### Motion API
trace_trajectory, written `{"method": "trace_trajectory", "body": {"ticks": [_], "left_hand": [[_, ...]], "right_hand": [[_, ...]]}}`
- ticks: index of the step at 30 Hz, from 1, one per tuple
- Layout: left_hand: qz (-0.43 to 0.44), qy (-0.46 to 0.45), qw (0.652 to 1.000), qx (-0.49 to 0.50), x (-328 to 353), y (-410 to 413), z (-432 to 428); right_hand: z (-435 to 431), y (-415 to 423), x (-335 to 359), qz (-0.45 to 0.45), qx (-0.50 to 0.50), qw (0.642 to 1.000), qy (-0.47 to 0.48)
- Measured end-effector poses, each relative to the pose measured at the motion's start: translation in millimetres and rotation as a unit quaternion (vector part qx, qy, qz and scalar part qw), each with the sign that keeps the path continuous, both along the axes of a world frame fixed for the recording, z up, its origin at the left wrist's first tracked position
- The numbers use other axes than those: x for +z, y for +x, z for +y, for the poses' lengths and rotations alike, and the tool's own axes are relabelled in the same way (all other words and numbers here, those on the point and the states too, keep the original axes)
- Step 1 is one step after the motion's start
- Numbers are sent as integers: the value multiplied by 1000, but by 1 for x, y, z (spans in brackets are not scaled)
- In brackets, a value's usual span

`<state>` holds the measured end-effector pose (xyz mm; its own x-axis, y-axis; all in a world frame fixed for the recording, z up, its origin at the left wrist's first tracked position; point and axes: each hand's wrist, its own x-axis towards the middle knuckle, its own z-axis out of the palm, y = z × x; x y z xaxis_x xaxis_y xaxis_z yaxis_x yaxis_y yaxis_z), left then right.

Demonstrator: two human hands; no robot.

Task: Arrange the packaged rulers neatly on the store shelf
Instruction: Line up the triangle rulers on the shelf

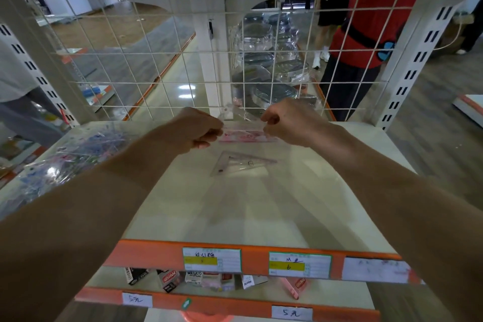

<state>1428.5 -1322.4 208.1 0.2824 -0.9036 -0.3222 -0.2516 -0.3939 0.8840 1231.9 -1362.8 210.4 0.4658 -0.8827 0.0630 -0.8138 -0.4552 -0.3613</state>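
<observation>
- Left hand [201, 131] and right hand [290, 123]: fingers curled, pinching opposite ends of a pink ruler pack [245, 136] near the middle of the shelf's [261, 212] back edge.
- Just in front, lying flat: clear set-square pack [240, 163].
- Along the left edge: jumbled heap of packs [78, 154], unsorted.
- Appears early; most arranging left.

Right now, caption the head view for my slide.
Left hand and right hand pinch a packaged ruler at the shelf's back.

Shop: shelf [261, 204] edged with price labels [211, 259], wire grid back [183, 52].
</observation>
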Motion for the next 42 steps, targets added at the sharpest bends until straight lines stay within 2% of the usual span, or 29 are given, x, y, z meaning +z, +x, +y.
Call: {"method": "trace_trajectory", "body": {"ticks": [2,6,10,12,18,27,36,39,42], "left_hand": [[-4,-2,1000,10,-1,-1,-5],[-26,-4,999,28,-4,-1,-16],[-150,-4,989,-2,-9,1,-19],[-180,-21,983,11,-13,5,-22],[-214,-46,975,31,-20,8,-21],[-235,-60,970,24,-25,10,-17],[-260,-59,964,15,-30,9,-15],[-314,-59,947,-17,-34,10,-15],[-449,-40,890,-70,-36,7,-14]], "right_hand": [[-5,4,-2,28,0,1000,-5],[-8,9,-7,23,29,999,-8],[-19,12,-13,51,23,998,-11],[-26,16,-15,58,-3,998,16],[-31,24,-15,99,-18,991,90],[-32,27,-19,106,-27,987,115],[-30,22,-26,101,-23,993,62],[-26,22,-25,108,-15,993,46],[-26,24,-28,109,-14,993,30]]}}
